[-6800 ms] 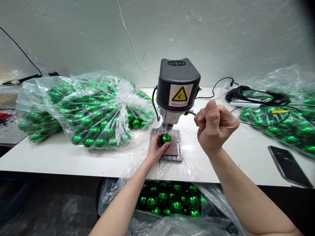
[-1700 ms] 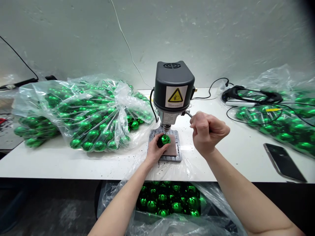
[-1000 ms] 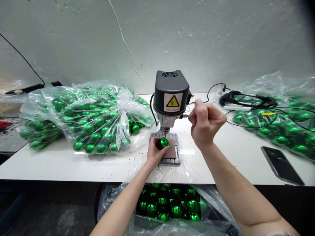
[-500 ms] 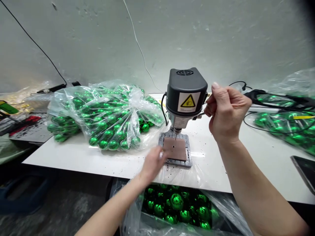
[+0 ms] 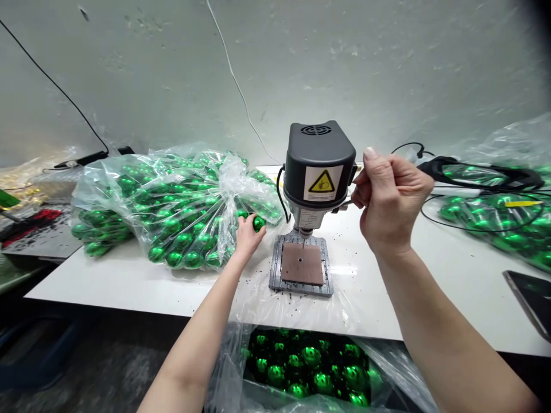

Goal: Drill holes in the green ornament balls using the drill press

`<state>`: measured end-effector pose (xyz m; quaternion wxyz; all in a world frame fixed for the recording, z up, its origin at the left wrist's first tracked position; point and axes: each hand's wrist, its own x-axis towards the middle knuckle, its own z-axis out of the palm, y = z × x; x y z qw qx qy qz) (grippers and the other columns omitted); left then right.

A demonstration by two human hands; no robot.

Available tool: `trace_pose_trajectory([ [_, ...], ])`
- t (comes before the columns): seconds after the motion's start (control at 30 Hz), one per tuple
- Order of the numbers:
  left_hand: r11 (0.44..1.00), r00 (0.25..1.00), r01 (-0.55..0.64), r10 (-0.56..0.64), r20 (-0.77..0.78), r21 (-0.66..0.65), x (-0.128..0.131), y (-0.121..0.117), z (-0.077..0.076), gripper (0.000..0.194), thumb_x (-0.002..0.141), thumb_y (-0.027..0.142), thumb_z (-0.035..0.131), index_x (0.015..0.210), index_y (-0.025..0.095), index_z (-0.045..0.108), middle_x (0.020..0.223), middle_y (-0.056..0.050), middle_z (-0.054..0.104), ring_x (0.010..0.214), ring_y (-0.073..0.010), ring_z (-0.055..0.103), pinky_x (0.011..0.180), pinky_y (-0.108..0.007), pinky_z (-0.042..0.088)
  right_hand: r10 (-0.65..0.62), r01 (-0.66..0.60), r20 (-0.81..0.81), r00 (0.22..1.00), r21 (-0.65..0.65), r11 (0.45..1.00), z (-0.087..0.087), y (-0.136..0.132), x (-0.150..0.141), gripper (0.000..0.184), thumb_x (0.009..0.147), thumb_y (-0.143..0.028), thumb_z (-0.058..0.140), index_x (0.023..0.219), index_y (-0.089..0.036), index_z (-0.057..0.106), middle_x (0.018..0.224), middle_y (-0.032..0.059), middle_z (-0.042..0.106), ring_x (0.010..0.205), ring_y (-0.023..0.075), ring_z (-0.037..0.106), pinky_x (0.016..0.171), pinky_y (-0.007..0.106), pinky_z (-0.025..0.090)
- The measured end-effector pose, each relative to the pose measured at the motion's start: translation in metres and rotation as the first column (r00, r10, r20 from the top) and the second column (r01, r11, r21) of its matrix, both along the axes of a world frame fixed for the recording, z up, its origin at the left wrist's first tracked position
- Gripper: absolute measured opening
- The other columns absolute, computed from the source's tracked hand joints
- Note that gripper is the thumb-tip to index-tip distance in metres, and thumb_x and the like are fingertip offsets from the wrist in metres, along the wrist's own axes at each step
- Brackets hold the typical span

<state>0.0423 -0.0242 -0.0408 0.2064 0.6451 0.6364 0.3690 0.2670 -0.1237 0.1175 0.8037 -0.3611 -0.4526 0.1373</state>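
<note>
My left hand (image 5: 248, 236) is at the mouth of a clear plastic bag (image 5: 230, 183) full of shiny green baubles, its fingers and thumb closed about one green bauble (image 5: 259, 222). My right hand (image 5: 390, 201) is raised beside a small bench drill press (image 5: 321, 160), closed on its feed lever, which the fingers mostly hide. Below the chuck and thin drill bit (image 5: 303, 240) lies a brown square plate (image 5: 302, 272) with a small hole. It rests on the grey slotted base (image 5: 275, 278), and no bauble sits on it.
Under the table's front edge, a plastic-lined container (image 5: 252, 381) holds several green baubles. More bagged baubles (image 5: 477, 221) and black cables are at right, near a phone (image 5: 529, 301). Dark shavings dot the white table (image 5: 142, 287).
My left hand has moved from the brown plate back and left to a bauble at the bag's mouth. My right hand stays at the lever. The view has shifted slightly.
</note>
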Motion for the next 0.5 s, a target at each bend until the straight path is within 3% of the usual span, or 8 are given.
trace_pose_trajectory([
  [0.03,0.999,0.971,0.036,-0.026,0.239,-0.04,-0.003,-0.007,0.003,0.044,0.08,0.024,0.073,0.121,0.019,0.057,0.117,-0.012,0.06,0.102,-0.0272,0.066,0.092,-0.049,0.056,0.0,0.0,0.009,1.0,-0.004,1.0,0.0,0.0,0.0,0.039,0.084,-0.038,0.071,0.052,-0.021,0.056,0.043,-0.0056,0.042,0.037,0.0063,0.034,0.035,0.028,0.024],
  [0.07,0.991,0.883,0.093,-0.035,0.467,-0.101,-0.005,-0.016,0.007,0.042,0.083,0.028,0.07,0.121,0.02,0.055,0.112,-0.011,0.062,0.097,-0.0248,0.067,0.088,-0.048,0.059,0.0,0.0,0.013,1.0,-0.007,1.0,0.0,0.0,0.0,0.039,0.085,-0.037,0.07,0.052,-0.021,0.055,0.043,-0.0057,0.041,0.037,0.0064,0.033,0.035,0.029,0.024],
  [0.13,0.94,0.617,0.258,0.018,0.787,-0.224,-0.009,-0.032,0.015,0.033,0.088,0.033,0.064,0.116,0.018,0.056,0.105,-0.01,0.067,0.09,-0.0229,0.069,0.082,-0.047,0.062,0.001,-0.001,0.01,1.0,-0.007,1.0,0.0,0.0,0.0,0.039,0.086,-0.036,0.069,0.052,-0.022,0.054,0.043,-0.0057,0.04,0.037,0.0066,0.032,0.035,0.029,0.023],
  [0.17,0.904,0.501,0.334,0.069,0.863,-0.266,-0.01,-0.041,0.019,0.029,0.089,0.034,0.062,0.112,0.017,0.057,0.103,-0.011,0.068,0.09,-0.023,0.07,0.082,-0.047,0.063,0.003,-0.003,0.007,1.0,-0.006,1.0,0.0,0.0,0.0,0.039,0.086,-0.036,0.068,0.052,-0.022,0.054,0.043,-0.0056,0.04,0.037,0.0066,0.032,0.035,0.029,0.023],
  [0.23,0.856,0.368,0.41,0.161,0.916,-0.314,-0.01,-0.056,0.024,0.023,0.09,0.035,0.062,0.103,0.016,0.061,0.101,-0.012,0.07,0.09,-0.0231,0.071,0.082,-0.044,0.063,0.006,-0.006,0.0,1.0,0.004,1.0,0.001,-0.001,-0.001,0.039,0.086,-0.035,0.068,0.052,-0.022,0.053,0.043,-0.0055,0.04,0.037,0.0066,0.033,0.036,0.03,0.022],
  [0.37,0.836,0.305,0.416,0.243,0.921,-0.358,0.0,-0.076,0.027,0.016,0.086,0.027,0.071,0.096,0.016,0.064,0.098,-0.01,0.072,0.084,-0.0183,0.07,0.074,-0.034,0.064,0.021,-0.021,-0.001,1.0,0.02,1.0,0.001,-0.001,-0.001,0.039,0.086,-0.034,0.069,0.052,-0.022,0.054,0.043,-0.0055,0.04,0.037,0.0063,0.033,0.037,0.031,0.022],
  [0.5,0.813,0.369,0.416,0.258,0.893,-0.407,0.011,-0.087,0.02,0.024,0.079,0.019,0.078,0.095,0.015,0.061,0.087,-0.005,0.07,0.066,-0.0112,0.067,0.062,-0.023,0.059,0.011,-0.011,0.01,1.0,0.029,1.0,0.0,0.0,-0.001,0.04,0.087,-0.036,0.068,0.054,-0.021,0.052,0.044,-0.0064,0.039,0.037,0.0054,0.033,0.037,0.028,0.022],
])
